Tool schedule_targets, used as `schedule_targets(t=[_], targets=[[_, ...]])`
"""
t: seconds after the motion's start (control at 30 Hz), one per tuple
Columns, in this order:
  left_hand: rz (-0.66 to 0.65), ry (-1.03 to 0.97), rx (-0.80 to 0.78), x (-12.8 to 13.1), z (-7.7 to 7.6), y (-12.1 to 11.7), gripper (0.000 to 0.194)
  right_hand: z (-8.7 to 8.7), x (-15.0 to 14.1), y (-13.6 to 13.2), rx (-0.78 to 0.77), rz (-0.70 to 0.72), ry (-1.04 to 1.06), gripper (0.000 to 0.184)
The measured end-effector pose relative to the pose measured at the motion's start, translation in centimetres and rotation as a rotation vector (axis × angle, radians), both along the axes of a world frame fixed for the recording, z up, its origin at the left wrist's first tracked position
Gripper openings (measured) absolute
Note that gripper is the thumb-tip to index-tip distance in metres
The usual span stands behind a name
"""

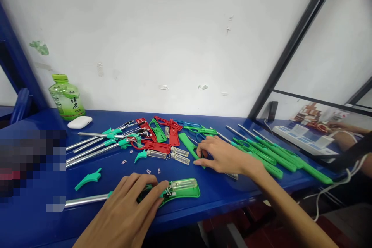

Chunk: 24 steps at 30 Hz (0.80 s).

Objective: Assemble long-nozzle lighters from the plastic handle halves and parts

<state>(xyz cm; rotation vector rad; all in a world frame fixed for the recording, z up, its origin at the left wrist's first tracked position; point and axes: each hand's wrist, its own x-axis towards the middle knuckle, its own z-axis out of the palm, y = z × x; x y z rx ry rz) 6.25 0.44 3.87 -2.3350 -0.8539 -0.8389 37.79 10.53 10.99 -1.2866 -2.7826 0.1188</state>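
My left hand (132, 201) presses down on an open green lighter shell (186, 192) with a clear gas tank inside and a metal tube (84, 200) running out to the left, near the front edge of the blue table (221, 193). My right hand (223, 157) rests further back, fingertips on a green handle piece (188, 145) among loose parts. Clear tanks (178, 155) lie just left of it.
Red and green shells (162, 131) and metal tubes (95, 145) are heaped mid-table. Finished green lighters (270, 153) lie at the right. Green triggers (87, 180) lie loose. A green tea bottle (67, 99) and white earbud case (79, 122) stand back left. Another person's arm (348, 130) shows far right.
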Motion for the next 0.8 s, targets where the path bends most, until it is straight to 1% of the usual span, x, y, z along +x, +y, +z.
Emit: schedule_targets(t=[0.17,0.33,0.43,0.6,0.67,0.8], targets=[[-0.002,0.021,0.018,0.1,0.2,0.0,0.041,0.4,-1.1,-0.8,0.037,-0.014,-0.062,0.023],[0.013,-0.016,0.025,0.1,0.1,0.1,0.039,0.9,-2.1,-1.5,0.113,-0.026,-0.163,0.021],[0.023,-0.064,-0.004,-0.2,-0.6,0.2,0.034,1.0,-2.7,-1.5,0.140,-0.012,-0.219,0.021],[0.021,0.002,-0.008,-0.9,-2.4,0.8,0.039,1.1,-3.0,-1.5,0.192,-0.020,-0.233,0.020],[0.025,0.016,-0.021,-1.0,-2.7,1.0,0.040,1.1,-2.8,-1.7,0.218,-0.038,-0.218,0.020],[0.030,-0.032,-0.061,-1.0,-2.6,1.0,0.039,1.5,-2.1,-1.9,0.250,-0.054,-0.179,0.017]])
